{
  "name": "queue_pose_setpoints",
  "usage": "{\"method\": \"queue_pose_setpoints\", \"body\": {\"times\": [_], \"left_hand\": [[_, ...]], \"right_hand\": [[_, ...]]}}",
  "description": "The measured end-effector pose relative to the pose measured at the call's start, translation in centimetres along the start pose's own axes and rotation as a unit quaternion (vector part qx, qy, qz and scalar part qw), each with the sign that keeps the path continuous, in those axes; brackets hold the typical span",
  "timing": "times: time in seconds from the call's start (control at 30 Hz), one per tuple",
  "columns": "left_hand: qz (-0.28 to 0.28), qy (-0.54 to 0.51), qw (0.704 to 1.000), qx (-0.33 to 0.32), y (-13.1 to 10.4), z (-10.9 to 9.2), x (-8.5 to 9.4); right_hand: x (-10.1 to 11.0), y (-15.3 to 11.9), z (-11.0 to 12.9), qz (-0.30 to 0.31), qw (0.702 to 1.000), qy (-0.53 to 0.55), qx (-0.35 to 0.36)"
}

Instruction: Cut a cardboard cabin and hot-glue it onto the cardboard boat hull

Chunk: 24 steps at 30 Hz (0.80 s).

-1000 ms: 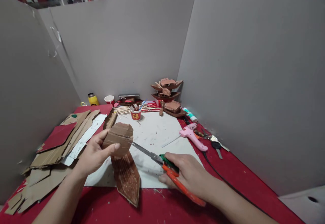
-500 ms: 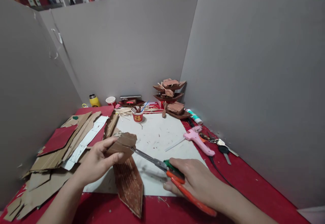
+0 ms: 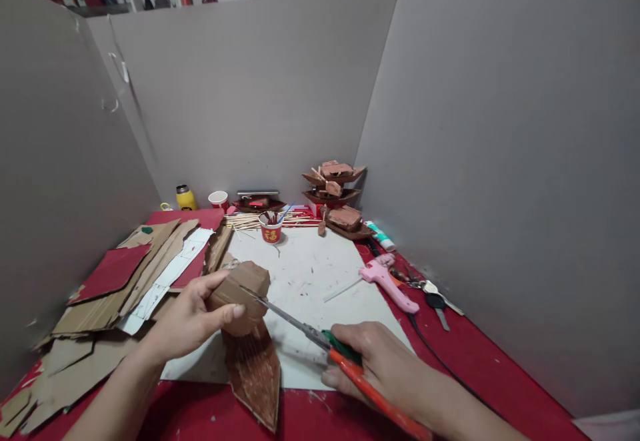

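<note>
A small brown piece of cardboard [image 3: 250, 314] is pinched between the thumb and fingers of my left hand [image 3: 193, 317]. My right hand [image 3: 385, 357] grips scissors [image 3: 357, 374] with orange and green handles. Their blade tips meet the cardboard near its right side, at a dark slit running across its face. Beneath the cardboard lies a painted, reddish-brown pointed panel [image 3: 257, 384], partly covered by it and reaching over the white sheet's [image 3: 300, 367] front edge.
Cardboard scraps [image 3: 90, 377] pile up at left. A pink glue gun [image 3: 385, 281] and keys [image 3: 435, 299] lie at right. Behind stand a red paper cup [image 3: 271, 231], model boats [image 3: 345, 221], thin sticks [image 3: 245, 219] and a yellow bottle [image 3: 185, 199]. Grey partitions [image 3: 250, 94] surround the table.
The cardboard has tilted to show more of its flat face, with the slit now visible. The scissors stay at its right side. Both hands keep their hold.
</note>
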<state>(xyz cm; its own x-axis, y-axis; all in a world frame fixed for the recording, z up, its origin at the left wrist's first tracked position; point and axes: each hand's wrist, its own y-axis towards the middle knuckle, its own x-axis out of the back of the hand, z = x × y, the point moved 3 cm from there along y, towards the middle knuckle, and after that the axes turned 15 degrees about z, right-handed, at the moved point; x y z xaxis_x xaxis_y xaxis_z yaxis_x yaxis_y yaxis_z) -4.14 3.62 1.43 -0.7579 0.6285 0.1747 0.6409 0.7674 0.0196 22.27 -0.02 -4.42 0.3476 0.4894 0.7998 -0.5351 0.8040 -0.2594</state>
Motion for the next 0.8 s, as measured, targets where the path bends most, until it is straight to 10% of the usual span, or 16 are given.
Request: {"method": "queue_pose_setpoints", "body": {"times": [0.8], "left_hand": [[-0.011,-0.069,0.997,0.013,0.2,0.6,-0.5]], "right_hand": [[-0.5,0.0,-0.8,0.005,0.998,0.056,0.041]]}}
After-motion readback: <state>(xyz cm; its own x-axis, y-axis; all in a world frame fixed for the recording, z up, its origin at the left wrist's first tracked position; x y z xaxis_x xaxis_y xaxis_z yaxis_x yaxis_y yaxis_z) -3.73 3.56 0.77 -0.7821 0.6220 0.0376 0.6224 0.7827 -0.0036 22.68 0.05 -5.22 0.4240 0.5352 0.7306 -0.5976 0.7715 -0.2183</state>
